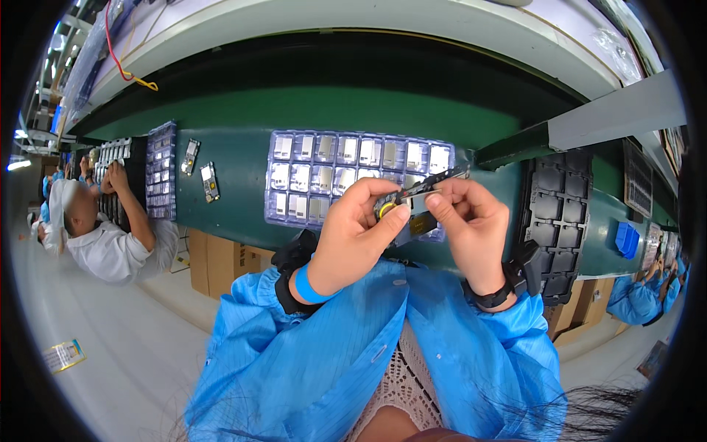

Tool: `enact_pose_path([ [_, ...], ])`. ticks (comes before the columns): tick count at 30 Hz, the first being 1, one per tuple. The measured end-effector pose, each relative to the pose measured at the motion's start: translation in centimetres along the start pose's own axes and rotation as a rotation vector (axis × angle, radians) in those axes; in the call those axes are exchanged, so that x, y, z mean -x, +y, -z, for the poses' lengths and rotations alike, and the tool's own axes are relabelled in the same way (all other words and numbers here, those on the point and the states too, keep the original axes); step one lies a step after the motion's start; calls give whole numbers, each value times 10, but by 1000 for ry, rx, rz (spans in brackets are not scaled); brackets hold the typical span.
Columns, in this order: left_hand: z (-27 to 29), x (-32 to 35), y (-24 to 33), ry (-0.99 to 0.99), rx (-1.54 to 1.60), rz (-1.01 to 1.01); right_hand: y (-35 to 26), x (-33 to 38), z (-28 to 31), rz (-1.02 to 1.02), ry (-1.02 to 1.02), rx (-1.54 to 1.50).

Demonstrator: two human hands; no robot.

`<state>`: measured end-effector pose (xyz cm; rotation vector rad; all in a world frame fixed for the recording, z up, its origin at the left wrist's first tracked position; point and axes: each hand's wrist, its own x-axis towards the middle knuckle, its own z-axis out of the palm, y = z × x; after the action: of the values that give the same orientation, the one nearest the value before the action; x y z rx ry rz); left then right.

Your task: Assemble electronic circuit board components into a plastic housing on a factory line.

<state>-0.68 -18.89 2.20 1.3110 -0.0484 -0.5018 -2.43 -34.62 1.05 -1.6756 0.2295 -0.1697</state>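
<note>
You hold a small flat component [409, 210], dark with a yellow round spot near its left end, between both hands above your lap, just in front of the green bench edge [236, 184]. Your left hand [359, 232] is closed on its left end, thumb and forefinger pinching over the yellow spot; your right hand [471, 221] pinches the right part, fingers curled, with a thin dark strip [434, 180] rising from the grip up and to the right. The part's long axis runs left to right between the two grips, tilted up toward your right; neither hand is nearer, as both are in contact. Directly beyond your fingers lies a clear bluish blister tray [353, 166] of silvery rectangular parts in rows. Right of your right hand is a black moulded tray [560, 214] with empty square pockets, and further right a small blue bin [627, 239]. Far left of your left hand, brown cartons [221, 261] stand under the bench, and a yellow-edged label [64, 355] lies on the floor.
</note>
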Motion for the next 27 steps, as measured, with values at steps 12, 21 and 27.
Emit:
enact_pose_path([
  [12, -7, 1, -12, 109, -31, -193, -20, 5, -1, 438, 142, 446],
  [21, -9, 3, -11, 105, 1, -201, -17, 9, -5, 380, 192, 317],
  [27, -8, 4, -9, 85, -8, -203, -15, 10, -3, 380, 161, 363],
])
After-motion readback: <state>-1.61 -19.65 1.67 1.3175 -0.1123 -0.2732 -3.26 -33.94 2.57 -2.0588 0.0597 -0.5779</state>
